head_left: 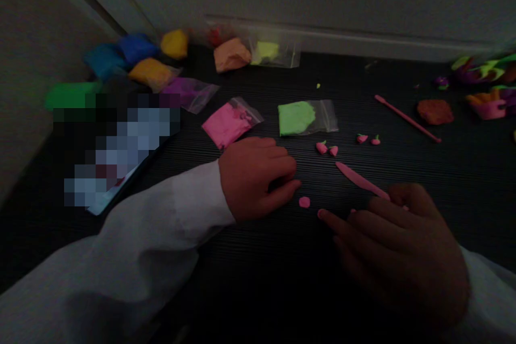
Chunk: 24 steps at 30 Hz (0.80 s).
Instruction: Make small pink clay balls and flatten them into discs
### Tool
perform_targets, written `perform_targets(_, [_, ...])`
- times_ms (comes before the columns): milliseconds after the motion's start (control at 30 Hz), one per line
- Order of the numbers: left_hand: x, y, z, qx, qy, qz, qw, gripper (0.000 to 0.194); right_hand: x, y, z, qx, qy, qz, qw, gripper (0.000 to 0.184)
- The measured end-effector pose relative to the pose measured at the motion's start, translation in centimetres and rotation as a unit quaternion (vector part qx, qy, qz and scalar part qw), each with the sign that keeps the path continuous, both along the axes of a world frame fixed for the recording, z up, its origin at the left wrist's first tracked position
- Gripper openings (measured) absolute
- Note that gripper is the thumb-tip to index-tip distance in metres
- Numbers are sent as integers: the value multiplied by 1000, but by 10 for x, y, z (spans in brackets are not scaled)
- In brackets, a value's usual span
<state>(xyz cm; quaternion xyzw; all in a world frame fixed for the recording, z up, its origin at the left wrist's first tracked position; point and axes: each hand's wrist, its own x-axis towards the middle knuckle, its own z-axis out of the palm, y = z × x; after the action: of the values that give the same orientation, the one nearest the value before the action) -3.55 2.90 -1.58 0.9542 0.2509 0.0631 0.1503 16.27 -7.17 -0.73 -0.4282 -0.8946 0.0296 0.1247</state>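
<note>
My left hand [256,176] rests on the dark ribbed tabletop [258,258] with its fingers curled under, thumb near a small pink clay ball [304,202]. My right hand [403,250] lies to the right, forefinger stretched toward that ball, the other fingers closed around a flat pink modelling tool [360,180] whose blade points up and left. Small pink clay pieces with green tops [327,148] sit just beyond the tool. A bag of pink clay [229,122] and a bag of green clay [304,117] lie behind my left hand.
Several bags of coloured clay [153,72] line the back left by the wall. A thin pink stick tool [407,118], an orange-brown lump [434,111] and finished colourful clay shapes [487,88] sit at the right. A blurred flat object [116,150] lies at left.
</note>
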Motion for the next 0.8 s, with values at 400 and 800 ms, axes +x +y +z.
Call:
perform_targets(400, [1, 1, -4, 13, -18, 2, 1000, 24, 3, 0, 5, 31, 11, -14, 999, 23])
perform_targets(800, [4, -6, 0, 56, -30, 31, 998, 23, 46, 24, 7, 194, 45, -169, 965, 17])
